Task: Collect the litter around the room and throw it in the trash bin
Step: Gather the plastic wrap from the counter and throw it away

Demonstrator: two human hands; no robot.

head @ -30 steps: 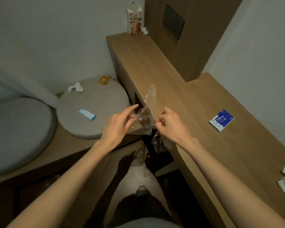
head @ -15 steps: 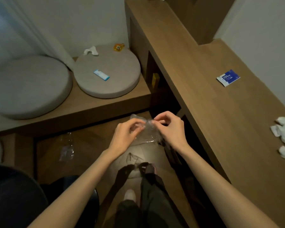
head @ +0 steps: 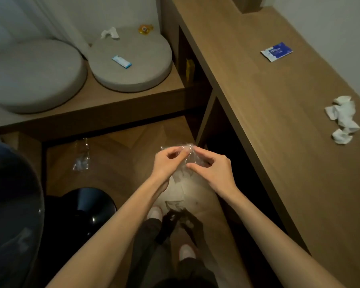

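1. In the head view, a crumpled clear plastic wrapper (head: 188, 156) is pinched between the left hand (head: 168, 163) and the right hand (head: 213, 170), above the wooden floor (head: 133, 163) and just beside the edge of the wooden counter (head: 279, 121).
2. Both hands are closed on the wrapper with thumb and fingertips; the wrapper is bunched, so no clear long axis can be told, though its loose end hangs downward between the wrists.
3. A second clear plastic wrapper (head: 81, 156) lies on the floor to the left, its long axis running away from the camera.
4. A black trash bin (head: 81, 213) is seen at lower left, near the person's shoes.
5. On the right round cushion (head: 133, 80) a blue-and-white packet (head: 121, 61) lies diagonally, with a crumpled tissue (head: 110, 33) and an orange wrapper (head: 144, 29) at the far edge.
6. On the counter, a blue sachet (head: 277, 51) and crumpled white tissues (head: 342, 119) lie well apart.
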